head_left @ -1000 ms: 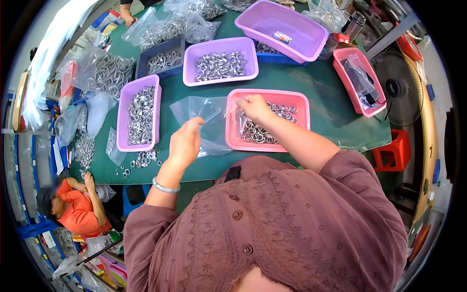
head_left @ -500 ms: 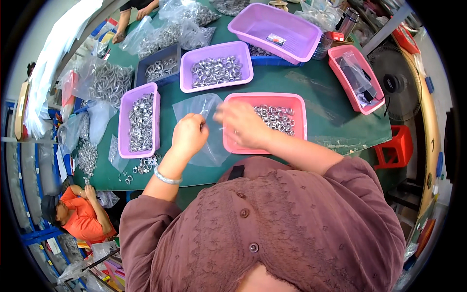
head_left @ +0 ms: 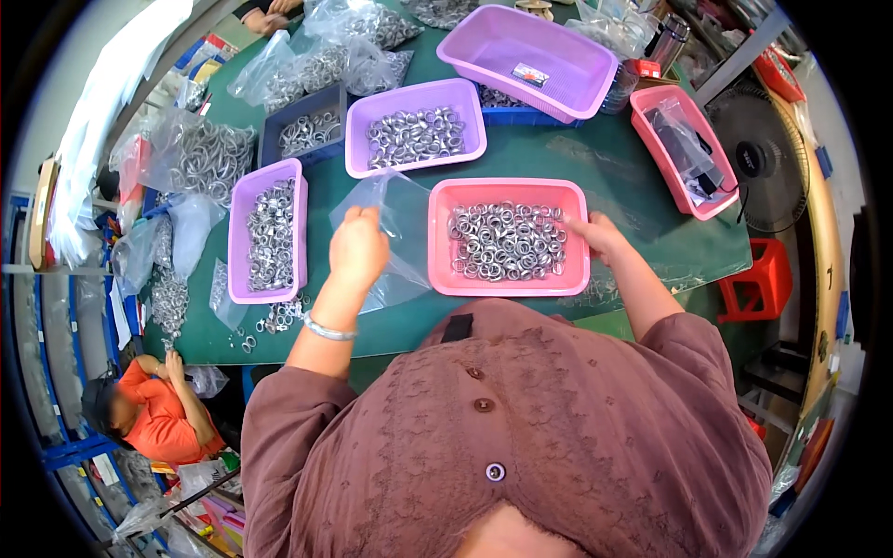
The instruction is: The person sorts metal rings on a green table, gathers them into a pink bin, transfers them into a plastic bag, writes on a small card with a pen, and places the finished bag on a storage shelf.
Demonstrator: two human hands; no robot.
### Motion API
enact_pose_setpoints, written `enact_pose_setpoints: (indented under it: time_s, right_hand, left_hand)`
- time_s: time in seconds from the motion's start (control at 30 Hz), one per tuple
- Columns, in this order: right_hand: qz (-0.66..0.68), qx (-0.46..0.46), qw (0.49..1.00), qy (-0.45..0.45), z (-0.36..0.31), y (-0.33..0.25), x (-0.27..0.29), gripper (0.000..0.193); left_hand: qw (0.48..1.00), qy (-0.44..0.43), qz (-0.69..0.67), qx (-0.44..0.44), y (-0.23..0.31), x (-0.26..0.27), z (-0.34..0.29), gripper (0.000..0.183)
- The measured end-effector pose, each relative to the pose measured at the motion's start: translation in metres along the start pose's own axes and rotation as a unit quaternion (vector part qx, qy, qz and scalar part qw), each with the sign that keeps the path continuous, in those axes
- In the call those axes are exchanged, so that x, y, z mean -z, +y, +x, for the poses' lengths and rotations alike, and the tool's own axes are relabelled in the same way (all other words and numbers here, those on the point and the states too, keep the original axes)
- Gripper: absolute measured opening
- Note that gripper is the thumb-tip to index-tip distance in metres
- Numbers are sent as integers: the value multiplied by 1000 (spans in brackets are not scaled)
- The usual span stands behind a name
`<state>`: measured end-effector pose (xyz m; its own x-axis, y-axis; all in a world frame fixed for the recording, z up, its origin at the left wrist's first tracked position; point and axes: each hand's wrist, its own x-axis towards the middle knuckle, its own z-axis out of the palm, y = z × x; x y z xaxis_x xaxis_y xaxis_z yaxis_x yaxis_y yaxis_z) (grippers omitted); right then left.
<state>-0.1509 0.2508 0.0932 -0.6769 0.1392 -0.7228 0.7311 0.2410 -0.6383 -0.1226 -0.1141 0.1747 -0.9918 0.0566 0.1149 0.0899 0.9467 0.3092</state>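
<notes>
A coral-pink basket (head_left: 509,287) stands in front of me, holding many small silvery metal rings (head_left: 507,244). My right hand (head_left: 600,237) is at its right rim, with fingertips reaching over the edge beside the rings and the grip closed on the rim. My left hand (head_left: 360,246) is curled over the left side of a clear plastic bag (head_left: 400,228), its fingers closed on the film. Part of the bag lies hidden behind that hand. To the left is a narrow purple basket (head_left: 299,232) filled with similar metal pieces.
Farther back are a purple basket of rings (head_left: 416,169), a larger purple basket (head_left: 567,56) and a grey bin (head_left: 302,149). Bagged rings (head_left: 214,158) cover the left side. A red basket (head_left: 679,177) stands at right. A person in orange (head_left: 167,418) sits at left; another person's hands (head_left: 270,19) show at the back.
My right hand has swung from above the basket's left side, near my left hand, over to its right rim, uncovering the rings. The far person's arm has drawn back.
</notes>
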Motion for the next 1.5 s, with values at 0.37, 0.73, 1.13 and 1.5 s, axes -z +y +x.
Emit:
enact_pose_setpoints:
  time_s: [0.37, 0.73, 1.13, 1.5]
  right_hand:
    - [135, 100, 979, -113, -16, 21, -11, 42]
    - [301, 261, 917, 17, -73, -6, 65, 60]
    - [315, 273, 909, -8, -96, -75, 18, 52]
    - [352, 179, 919, -22, -52, -17, 2, 50]
  left_hand:
    - [999, -30, 12, 26, -32, -3, 2, 30]
    - [991, -57, -111, 44, -10, -52, -5, 42]
    - [988, -29, -143, -56, 19, -81, 25, 31]
    - [987, -96, -131, 21, -5, -148, 2, 41]
